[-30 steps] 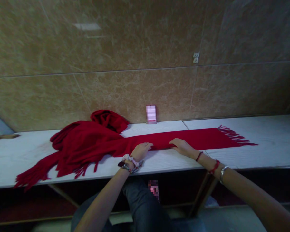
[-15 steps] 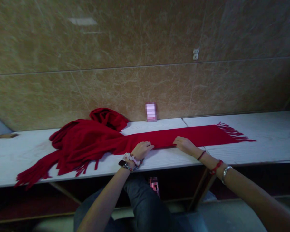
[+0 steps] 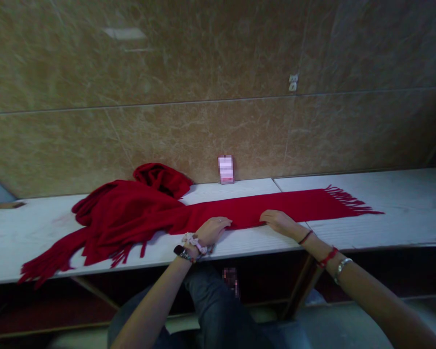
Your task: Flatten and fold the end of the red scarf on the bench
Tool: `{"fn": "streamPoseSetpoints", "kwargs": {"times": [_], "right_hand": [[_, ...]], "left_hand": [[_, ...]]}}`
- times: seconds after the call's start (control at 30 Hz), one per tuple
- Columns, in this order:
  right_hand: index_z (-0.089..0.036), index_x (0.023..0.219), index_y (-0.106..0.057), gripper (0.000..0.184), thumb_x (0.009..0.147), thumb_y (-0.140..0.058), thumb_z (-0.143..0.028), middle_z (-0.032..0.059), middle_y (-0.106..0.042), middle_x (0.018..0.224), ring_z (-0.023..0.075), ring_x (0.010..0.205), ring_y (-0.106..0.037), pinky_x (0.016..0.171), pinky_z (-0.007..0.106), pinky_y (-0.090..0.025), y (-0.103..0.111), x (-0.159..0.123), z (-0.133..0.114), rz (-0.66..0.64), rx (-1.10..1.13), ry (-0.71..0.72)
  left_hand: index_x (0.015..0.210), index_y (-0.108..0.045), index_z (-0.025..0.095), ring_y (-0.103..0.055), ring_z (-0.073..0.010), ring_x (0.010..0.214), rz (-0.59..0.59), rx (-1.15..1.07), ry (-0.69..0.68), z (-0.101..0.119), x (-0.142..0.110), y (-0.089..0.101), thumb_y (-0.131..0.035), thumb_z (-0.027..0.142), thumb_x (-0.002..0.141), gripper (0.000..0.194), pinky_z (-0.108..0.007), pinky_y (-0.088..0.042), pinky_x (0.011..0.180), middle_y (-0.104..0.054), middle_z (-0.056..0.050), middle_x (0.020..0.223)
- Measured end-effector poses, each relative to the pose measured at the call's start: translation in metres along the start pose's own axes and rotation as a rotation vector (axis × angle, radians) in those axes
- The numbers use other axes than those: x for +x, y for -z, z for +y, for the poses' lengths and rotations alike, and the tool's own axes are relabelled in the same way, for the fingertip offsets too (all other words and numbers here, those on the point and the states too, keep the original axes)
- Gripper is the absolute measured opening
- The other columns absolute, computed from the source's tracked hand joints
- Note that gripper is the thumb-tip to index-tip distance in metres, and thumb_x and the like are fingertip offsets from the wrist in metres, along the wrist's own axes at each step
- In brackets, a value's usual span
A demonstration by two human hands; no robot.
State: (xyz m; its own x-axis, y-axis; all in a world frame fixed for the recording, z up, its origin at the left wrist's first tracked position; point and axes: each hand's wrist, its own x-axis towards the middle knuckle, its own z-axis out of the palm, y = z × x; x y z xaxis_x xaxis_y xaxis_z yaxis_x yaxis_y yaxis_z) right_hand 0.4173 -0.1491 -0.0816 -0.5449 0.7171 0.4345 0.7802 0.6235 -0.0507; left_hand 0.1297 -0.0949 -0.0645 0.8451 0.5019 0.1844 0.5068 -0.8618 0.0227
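A red scarf (image 3: 305, 203) lies lengthwise on the white counter, its right part flat in a narrow strip with the fringe spread at the right end. Toward the left it widens into a loose, crumpled heap (image 3: 131, 213) with more fringe hanging at the front edge. My left hand (image 3: 213, 230) has its fingers closed on the near edge of the flat strip. Farther right along the same edge, my right hand (image 3: 279, 222) pinches the cloth, fingers bent and together. The fingertips of both hands are partly hidden.
A rolled red cloth bundle (image 3: 162, 179) rests behind the heap against the tiled wall (image 3: 203, 131). Leaning on that wall is a small blurred card or phone (image 3: 225, 169). The white counter (image 3: 414, 203) stretches to the right, with dark shelves (image 3: 385, 271) below.
Both hands stay at the near edge of the scarf, with the left hand lowered slightly. The scarf's layout looks the same, and the view has shifted a little.
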Motion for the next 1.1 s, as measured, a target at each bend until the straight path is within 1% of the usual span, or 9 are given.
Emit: {"fn": "streamPoseSetpoints", "kwargs": {"times": [0.2,0.33,0.47,0.6,0.7,0.8,0.87,1.0,1.1], "right_hand": [[-0.018,0.097,-0.068,0.034,0.079,-0.045,-0.003,0.0089,-0.068,0.105,0.0183,0.099,-0.062,0.089,0.036,-0.049,-0.004,-0.003,0.005,0.010,0.062,0.011],[-0.018,0.100,-0.068,0.033,0.079,-0.047,-0.004,0.0102,-0.065,0.112,0.0204,0.106,-0.060,0.092,0.038,-0.048,-0.007,-0.004,0.006,-0.020,0.098,0.013],[-0.018,0.095,-0.070,0.029,0.080,-0.049,-0.006,0.0111,-0.061,0.117,0.0211,0.109,-0.056,0.094,0.040,-0.046,-0.006,-0.003,0.004,0.056,0.138,-0.009],[-0.019,0.092,-0.071,0.027,0.082,-0.048,-0.009,0.0090,-0.063,0.096,0.0177,0.093,-0.059,0.084,0.034,-0.050,-0.002,0.000,0.003,0.057,0.141,-0.014],[-0.019,0.094,-0.070,0.029,0.083,-0.046,-0.009,0.0075,-0.062,0.087,0.0160,0.083,-0.058,0.078,0.032,-0.050,-0.001,0.001,0.003,0.014,0.146,-0.005],[-0.019,0.093,-0.071,0.029,0.083,-0.046,-0.009,0.0078,-0.062,0.086,0.0162,0.082,-0.057,0.078,0.031,-0.049,0.000,0.001,0.003,0.018,0.158,-0.016],[-0.019,0.093,-0.071,0.028,0.083,-0.046,-0.009,0.0075,-0.062,0.087,0.0163,0.082,-0.057,0.078,0.032,-0.049,0.000,0.000,0.003,0.022,0.174,-0.024],[-0.019,0.091,-0.071,0.028,0.081,-0.047,-0.008,0.0075,-0.062,0.087,0.0162,0.083,-0.057,0.079,0.032,-0.048,0.003,0.000,0.000,0.034,0.202,-0.030],[-0.020,0.090,-0.071,0.029,0.081,-0.047,-0.007,0.0064,-0.062,0.085,0.0150,0.081,-0.057,0.078,0.030,-0.049,0.004,0.000,-0.002,0.051,0.215,-0.031]], "left_hand": [[0.109,-0.056,0.017,-0.041,-0.0249,0.126,-0.104,0.034,0.145,0.000,-0.009,0.005,-0.038,0.014,0.089,0.027,-0.048,-0.038,0.100,-0.048,-0.009,0.134],[0.104,-0.058,0.018,-0.043,-0.0287,0.123,-0.106,0.068,0.169,0.014,-0.002,0.019,-0.040,0.027,0.090,0.024,-0.054,-0.037,0.097,-0.052,-0.009,0.130],[0.111,-0.057,0.022,-0.037,-0.0232,0.128,-0.065,0.010,0.055,0.029,0.024,0.021,-0.037,0.023,0.091,0.028,-0.048,-0.033,0.103,-0.049,-0.006,0.134],[0.125,-0.048,0.028,-0.033,-0.0221,0.131,-0.206,-0.125,-0.033,0.027,0.035,0.011,-0.033,0.030,0.093,0.035,-0.053,-0.027,0.105,-0.044,-0.003,0.138],[0.127,-0.045,0.029,-0.029,-0.0243,0.133,-0.216,-0.121,0.095,0.020,0.029,0.008,-0.029,0.033,0.094,0.037,-0.059,-0.024,0.103,-0.039,-0.002,0.142],[0.122,-0.050,0.025,-0.034,-0.0266,0.130,-0.164,-0.048,0.254,0.021,0.027,0.014,-0.029,0.032,0.094,0.036,-0.059,-0.029,0.100,-0.044,-0.005,0.138],[0.119,-0.053,0.023,-0.036,-0.0261,0.129,-0.140,-0.015,0.225,0.027,0.034,0.019,-0.032,0.028,0.093,0.034,-0.057,-0.029,0.101,-0.047,-0.006,0.135],[0.124,-0.049,0.027,-0.030,-0.0220,0.133,-0.160,-0.050,0.044,0.037,0.057,0.014,-0.033,0.023,0.092,0.036,-0.055,-0.024,0.105,-0.042,-0.003,0.140],[0.133,-0.039,0.031,-0.024,-0.0238,0.135,-0.233,-0.078,0.068,0.030,0.065,0.002,-0.031,0.029,0.093,0.040,-0.060,-0.021,0.103,-0.033,-0.003,0.145]]}}
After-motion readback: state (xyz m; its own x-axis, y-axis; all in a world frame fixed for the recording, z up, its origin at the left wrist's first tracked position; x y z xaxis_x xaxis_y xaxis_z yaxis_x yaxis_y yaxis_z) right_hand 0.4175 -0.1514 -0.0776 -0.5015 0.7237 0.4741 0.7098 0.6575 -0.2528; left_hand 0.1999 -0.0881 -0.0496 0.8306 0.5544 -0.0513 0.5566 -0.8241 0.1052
